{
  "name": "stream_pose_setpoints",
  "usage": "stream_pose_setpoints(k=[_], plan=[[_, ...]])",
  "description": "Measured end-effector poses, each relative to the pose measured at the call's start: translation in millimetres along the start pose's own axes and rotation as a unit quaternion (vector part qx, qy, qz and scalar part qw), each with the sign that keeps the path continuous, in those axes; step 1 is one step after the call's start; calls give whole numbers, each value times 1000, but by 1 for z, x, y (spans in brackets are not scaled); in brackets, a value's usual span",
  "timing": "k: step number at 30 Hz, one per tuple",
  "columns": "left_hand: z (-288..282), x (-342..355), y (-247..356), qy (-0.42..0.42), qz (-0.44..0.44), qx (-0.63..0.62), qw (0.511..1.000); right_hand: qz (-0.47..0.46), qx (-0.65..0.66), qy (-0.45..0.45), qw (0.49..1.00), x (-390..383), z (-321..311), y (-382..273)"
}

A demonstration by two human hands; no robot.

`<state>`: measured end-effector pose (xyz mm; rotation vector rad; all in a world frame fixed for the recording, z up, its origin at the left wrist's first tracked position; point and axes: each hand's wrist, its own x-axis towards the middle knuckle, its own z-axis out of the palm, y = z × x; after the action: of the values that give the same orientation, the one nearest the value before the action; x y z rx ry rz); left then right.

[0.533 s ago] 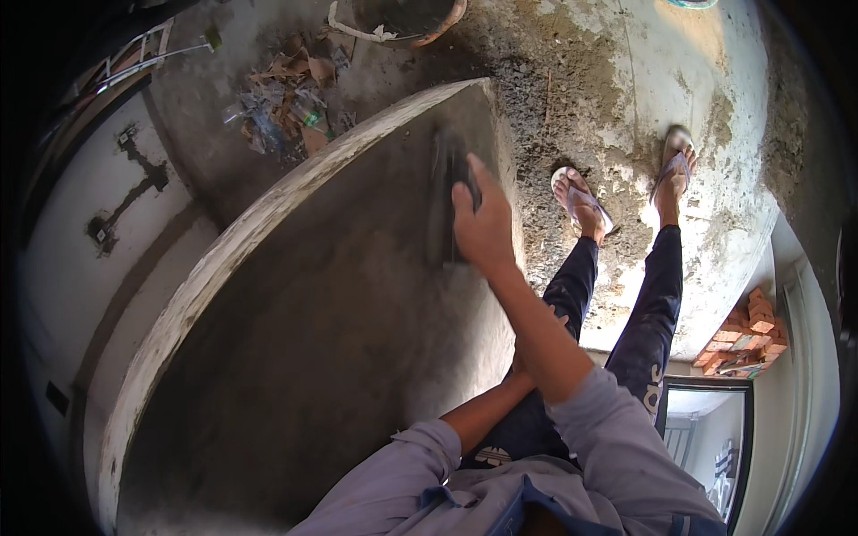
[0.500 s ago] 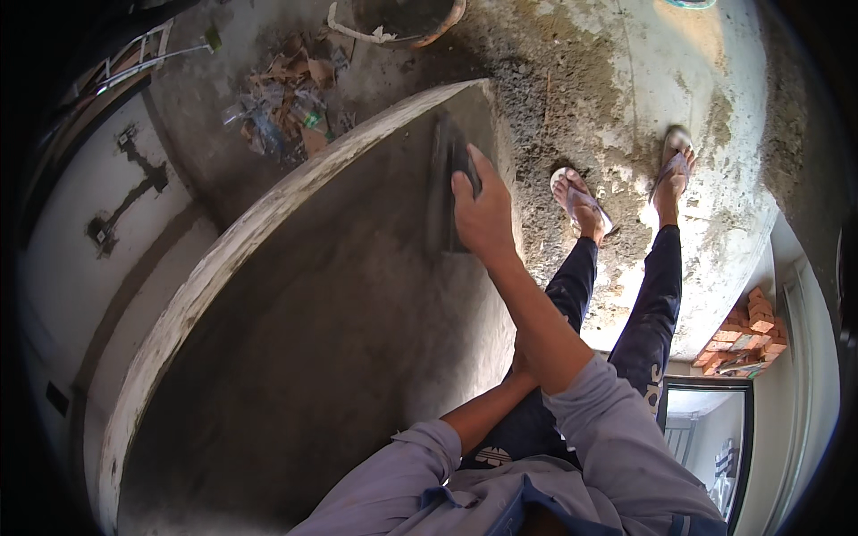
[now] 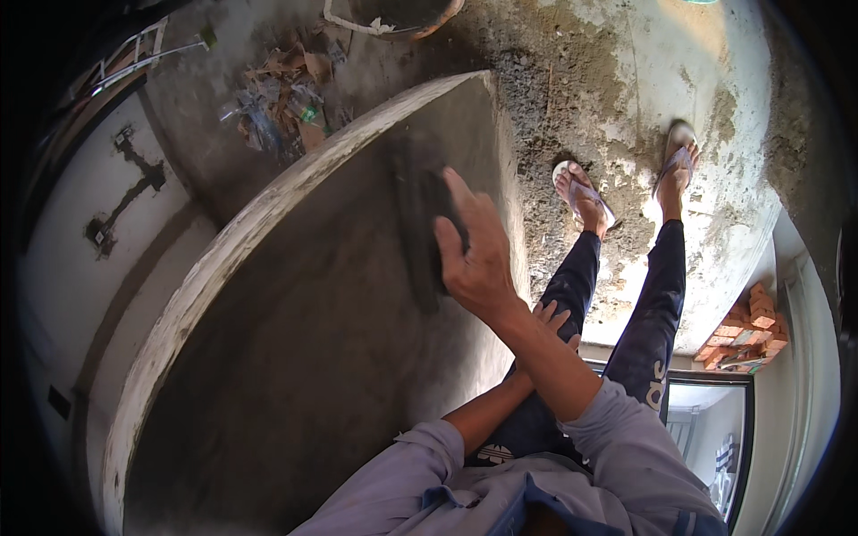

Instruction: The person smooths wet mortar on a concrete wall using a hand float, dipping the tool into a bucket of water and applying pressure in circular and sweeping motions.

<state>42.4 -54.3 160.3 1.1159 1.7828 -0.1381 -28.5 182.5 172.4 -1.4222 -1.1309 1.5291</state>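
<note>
My right hand point(image 3: 478, 259) is closed on a dark plastering float point(image 3: 413, 219), which is smeared by motion. The float lies against the grey plastered face point(image 3: 295, 348) of a wall with a curving pale edge point(image 3: 223, 246). It is near the wall's upper right part. My left hand point(image 3: 554, 320) shows beneath the right forearm, close to my trouser leg, its fingers stretched and apart. Nothing is visible in it. Part of that hand is hidden by the right forearm.
A heap of torn cardboard and plastic scraps point(image 3: 286, 98) lies beyond the wall. A round dark container point(image 3: 407, 13) stands at the top edge. My sandalled feet point(image 3: 585, 196) are on the rough, stained floor. Orange bricks point(image 3: 746, 330) are stacked at right, near a dark-framed opening point(image 3: 751, 429).
My right hand and the float have slid left and nearer to me along the plaster. The fingers of my left hand have come into view under the right forearm.
</note>
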Motion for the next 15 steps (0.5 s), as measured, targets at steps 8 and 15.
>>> stream_pose_setpoints(k=[8, 15], plan=[[-13, 2, 4, -54, -36, -77, 995, -32, -65, 54, 996, 71, 14, 63], [-7, -3, 0, -12, 8, 22, 1000, 1, 18, -12, 1000, 14, 1, -6]])
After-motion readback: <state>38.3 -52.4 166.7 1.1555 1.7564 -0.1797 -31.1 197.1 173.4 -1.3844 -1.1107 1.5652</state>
